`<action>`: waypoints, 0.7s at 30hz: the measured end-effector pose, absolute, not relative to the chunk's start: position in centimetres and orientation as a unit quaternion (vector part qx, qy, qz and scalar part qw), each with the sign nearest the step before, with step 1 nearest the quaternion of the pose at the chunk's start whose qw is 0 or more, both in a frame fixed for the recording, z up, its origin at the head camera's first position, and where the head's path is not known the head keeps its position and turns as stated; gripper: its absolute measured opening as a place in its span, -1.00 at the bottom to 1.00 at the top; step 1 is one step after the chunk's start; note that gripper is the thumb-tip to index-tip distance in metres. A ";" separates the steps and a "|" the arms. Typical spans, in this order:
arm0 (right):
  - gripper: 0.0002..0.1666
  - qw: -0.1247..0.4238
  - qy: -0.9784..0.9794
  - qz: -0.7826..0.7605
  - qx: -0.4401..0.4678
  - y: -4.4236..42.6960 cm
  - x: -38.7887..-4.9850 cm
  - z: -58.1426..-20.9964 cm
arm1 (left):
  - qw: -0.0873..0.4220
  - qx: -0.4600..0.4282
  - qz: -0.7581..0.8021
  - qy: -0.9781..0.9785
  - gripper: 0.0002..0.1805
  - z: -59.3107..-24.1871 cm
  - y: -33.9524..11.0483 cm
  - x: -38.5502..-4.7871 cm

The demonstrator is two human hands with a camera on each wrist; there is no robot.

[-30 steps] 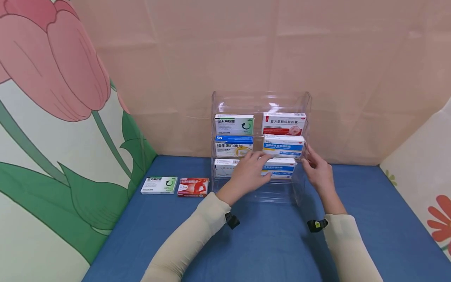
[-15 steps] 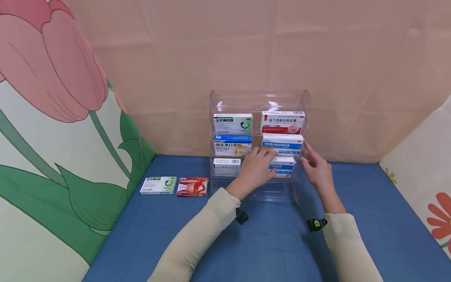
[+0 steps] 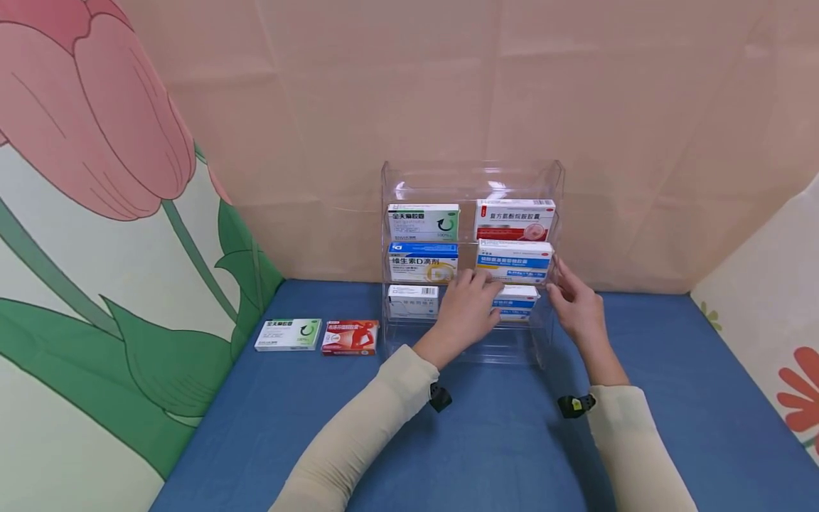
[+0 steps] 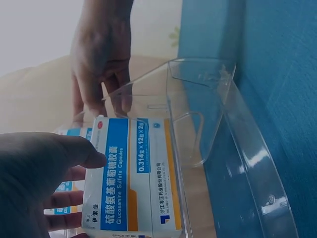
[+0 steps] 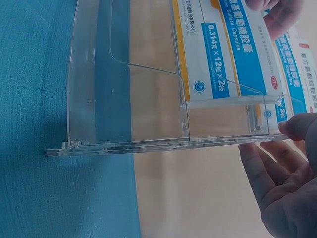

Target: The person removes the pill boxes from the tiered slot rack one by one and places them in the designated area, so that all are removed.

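Observation:
A clear acrylic tiered display rack (image 3: pixel 473 348) stands on the table, holding several medicine boxes. My left hand (image 3: pixel 466 306) is at the bottom tier, on a white, blue and yellow medicine box (image 4: pixel 133 173). Its thumb lies over the box's upper edge and its fingers reach behind, pinching it; in the head view the hand covers the box's left part. My right hand (image 3: pixel 577 307) holds the rack's right side wall, thumb on the inner side and fingers outside. Left of the pinched box sits a white box (image 3: pixel 412 302).
On the middle tier are a vitamin D box (image 3: pixel 422 263) and another blue-white box (image 3: pixel 515 262). Above are a green-white box (image 3: pixel 423 222) and a red-white box (image 3: pixel 515 220). Left of the rack, a green-white box (image 3: pixel 288 335) and a red box (image 3: pixel 350 337) lie on the table (image 3: pixel 486 441).
My left hand has shifted slightly right along the bottom tier, uncovering more of the white box. My right hand keeps its place on the rack's side.

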State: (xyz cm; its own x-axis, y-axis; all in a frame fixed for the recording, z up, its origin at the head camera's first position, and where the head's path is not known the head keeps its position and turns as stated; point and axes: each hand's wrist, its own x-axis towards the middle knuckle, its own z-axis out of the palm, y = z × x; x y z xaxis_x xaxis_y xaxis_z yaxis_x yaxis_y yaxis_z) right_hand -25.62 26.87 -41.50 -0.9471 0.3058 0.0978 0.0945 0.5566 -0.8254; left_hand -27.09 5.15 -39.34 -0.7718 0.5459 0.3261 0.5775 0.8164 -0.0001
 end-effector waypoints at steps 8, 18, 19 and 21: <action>-0.27 0.127 -0.877 0.450 -0.109 26.9 -25.7 -41.7 | 0.159 -0.292 -0.056 -0.941 -0.47 -39.3 5.1 -27.0; -0.28 0.132 -0.877 0.448 -0.109 26.9 -25.7 -41.8 | 0.137 -0.299 -0.125 -0.936 -0.57 -39.1 4.9 -26.6; -0.28 0.134 -0.877 0.448 -0.108 26.9 -25.7 -41.8 | 0.135 -0.299 -0.126 -0.936 -0.58 -39.1 4.9 -26.6; -0.28 0.135 -0.877 0.448 -0.107 26.9 -25.7 -41.8 | 0.132 -0.297 -0.126 -0.937 -0.59 -39.1 4.9 -26.6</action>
